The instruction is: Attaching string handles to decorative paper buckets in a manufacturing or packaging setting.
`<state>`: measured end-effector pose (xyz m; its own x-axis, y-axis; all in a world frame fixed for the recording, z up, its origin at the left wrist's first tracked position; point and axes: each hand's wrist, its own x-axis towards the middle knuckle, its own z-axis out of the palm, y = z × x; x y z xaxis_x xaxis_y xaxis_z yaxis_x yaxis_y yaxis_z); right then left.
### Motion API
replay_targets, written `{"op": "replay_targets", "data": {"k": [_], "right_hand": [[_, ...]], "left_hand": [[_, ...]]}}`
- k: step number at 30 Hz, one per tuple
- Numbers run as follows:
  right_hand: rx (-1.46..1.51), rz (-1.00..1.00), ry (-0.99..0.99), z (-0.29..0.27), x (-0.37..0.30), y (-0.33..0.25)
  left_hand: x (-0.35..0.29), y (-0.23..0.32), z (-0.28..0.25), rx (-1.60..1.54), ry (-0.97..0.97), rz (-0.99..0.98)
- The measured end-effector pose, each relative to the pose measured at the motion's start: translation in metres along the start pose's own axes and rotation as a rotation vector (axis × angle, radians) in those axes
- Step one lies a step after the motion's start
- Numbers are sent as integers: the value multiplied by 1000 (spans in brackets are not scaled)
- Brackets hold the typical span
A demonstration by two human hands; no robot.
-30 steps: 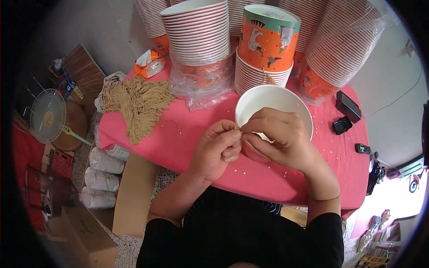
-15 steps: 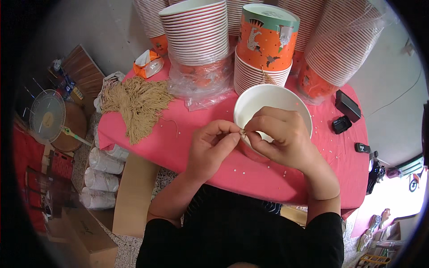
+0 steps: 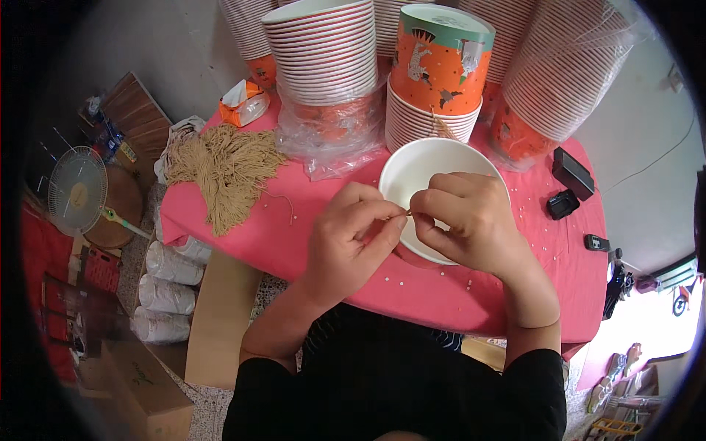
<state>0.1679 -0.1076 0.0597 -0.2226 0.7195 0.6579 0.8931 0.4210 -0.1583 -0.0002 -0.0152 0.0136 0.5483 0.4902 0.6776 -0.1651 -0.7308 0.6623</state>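
A white-lined paper bucket (image 3: 403, 170) stands in front of me on the pink-covered table. Over its near left rim my two hands meet. My left hand (image 3: 351, 239) pinches a small tan bit (image 3: 409, 212), which looks like string, between thumb and forefinger. The thumb and fingertips of my right hand (image 3: 471, 224) close on the same bit, and most of it is hidden by the fingers. Toward the left lies a bundle of tan string (image 3: 228, 173), with one loose strand trailing from it.
Stacked paper buckets (image 3: 323, 55) in clear plastic line the back. An upturned orange bucket (image 3: 441, 73) tops a stack behind mine. Small white dots lie on the tablecloth (image 3: 412, 298). Black boxes (image 3: 572, 175) sit at the right; a tissue pack (image 3: 245, 104) is back left.
My pinching fingers have shifted slightly right and up, and the fingertips are still together on the tan bit. The bucket has moved a little to the left.
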Motion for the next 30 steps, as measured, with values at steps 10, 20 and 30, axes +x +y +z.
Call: {"op": "replay_targets", "data": {"k": [10,20,30], "right_hand": [[-40,-16,-3,0,0,-4],[-51,-10,9,3,0,-2],[-182,-22,-41,-4,-1,2]], "left_hand": [[3,9,-7,-182,-77,-245],[2,0,6,12,82,-14],[-7,-1,0,97,41,46]]}}
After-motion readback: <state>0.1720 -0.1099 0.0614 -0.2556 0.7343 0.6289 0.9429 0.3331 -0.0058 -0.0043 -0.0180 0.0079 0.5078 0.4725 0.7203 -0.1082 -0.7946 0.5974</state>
